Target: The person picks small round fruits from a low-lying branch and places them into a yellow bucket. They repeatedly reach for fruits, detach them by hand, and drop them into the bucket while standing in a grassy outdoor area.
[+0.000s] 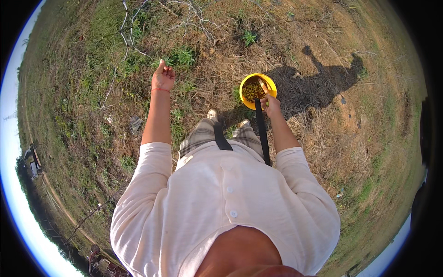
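Observation:
My left hand (163,77) is raised over the grass, its thumb up and its fingers loosely curled. Nothing shows in it, and a red cord circles the wrist. Just beyond its fingertips ends a bare, pale branch (128,41). At the near rim of a round yellow bucket (273,86), my right hand (272,105) is closed around a slim orange object (263,86), perhaps a tool handle, that points into the bucket. A bit of green shows at its fingers. Many small yellow-green fruits (252,91) lie inside the bucket.
A black strap (262,133) runs from the bucket towards my waist; another black strap (220,137) hangs over my plaid trousers. More bare twigs (199,20) stand ahead among dry grass and weeds. Scraps of litter (135,123) lie to the left. A parked vehicle (33,162) is far left.

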A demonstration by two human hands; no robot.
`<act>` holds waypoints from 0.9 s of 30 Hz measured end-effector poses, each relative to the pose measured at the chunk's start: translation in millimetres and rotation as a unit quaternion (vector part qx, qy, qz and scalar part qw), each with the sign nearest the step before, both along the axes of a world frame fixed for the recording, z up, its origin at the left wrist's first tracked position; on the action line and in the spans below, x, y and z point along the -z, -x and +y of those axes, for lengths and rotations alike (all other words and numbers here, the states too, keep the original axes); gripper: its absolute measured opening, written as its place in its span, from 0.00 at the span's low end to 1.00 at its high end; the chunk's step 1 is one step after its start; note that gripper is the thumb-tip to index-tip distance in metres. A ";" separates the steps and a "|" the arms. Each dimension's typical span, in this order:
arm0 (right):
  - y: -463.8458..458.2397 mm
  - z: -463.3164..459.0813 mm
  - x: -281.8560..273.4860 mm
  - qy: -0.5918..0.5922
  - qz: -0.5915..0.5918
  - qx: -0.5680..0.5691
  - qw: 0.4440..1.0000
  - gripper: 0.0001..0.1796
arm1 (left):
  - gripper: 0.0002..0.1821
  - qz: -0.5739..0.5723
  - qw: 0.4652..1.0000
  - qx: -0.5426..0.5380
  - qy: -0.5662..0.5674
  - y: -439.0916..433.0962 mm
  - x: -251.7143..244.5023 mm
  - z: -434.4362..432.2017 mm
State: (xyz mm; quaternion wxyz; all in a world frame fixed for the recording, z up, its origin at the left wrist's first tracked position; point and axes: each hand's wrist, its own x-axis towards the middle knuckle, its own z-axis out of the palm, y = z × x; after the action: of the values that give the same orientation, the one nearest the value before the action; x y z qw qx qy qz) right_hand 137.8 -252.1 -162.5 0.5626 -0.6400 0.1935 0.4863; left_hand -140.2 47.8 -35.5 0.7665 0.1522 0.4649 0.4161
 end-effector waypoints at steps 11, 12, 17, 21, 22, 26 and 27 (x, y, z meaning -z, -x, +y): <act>-36.2 69.5 -20.1 -0.043 -0.179 -0.206 0.961 0.11 | 0.12 0.043 0.999 -0.004 -0.016 9.9 4.3 0.8; -29.6 87.4 -40.1 -0.085 -0.202 -0.214 0.952 0.11 | 0.12 0.037 0.999 -0.002 -0.021 9.8 6.9 1.4; 0.9 154.0 -162.3 -0.264 -0.299 -0.261 0.879 0.10 | 0.16 0.078 0.996 -0.031 -0.033 5.8 21.5 17.0; 17.5 190.6 -234.7 -0.294 -0.359 -0.269 0.844 0.10 | 0.16 0.118 0.992 -0.005 -0.050 16.3 23.8 34.9; 21.1 200.0 -246.2 -0.303 -0.359 -0.275 0.839 0.09 | 0.15 0.119 0.992 -0.009 -0.044 20.4 23.4 37.0; 41.4 243.6 -276.6 -0.325 -0.354 -0.285 0.830 0.09 | 0.16 0.146 0.986 0.025 -0.071 38.4 13.0 50.9; 47.4 251.7 -280.9 -0.334 -0.351 -0.287 0.827 0.09 | 0.17 0.161 0.984 0.028 -0.075 42.5 10.6 54.4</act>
State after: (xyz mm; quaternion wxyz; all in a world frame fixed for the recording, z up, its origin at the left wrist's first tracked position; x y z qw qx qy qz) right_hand 90.4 -0.5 118.4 0.6071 -0.5676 -0.3833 0.4030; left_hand -182.7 102.1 -46.1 0.6791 0.2877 0.5454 0.3982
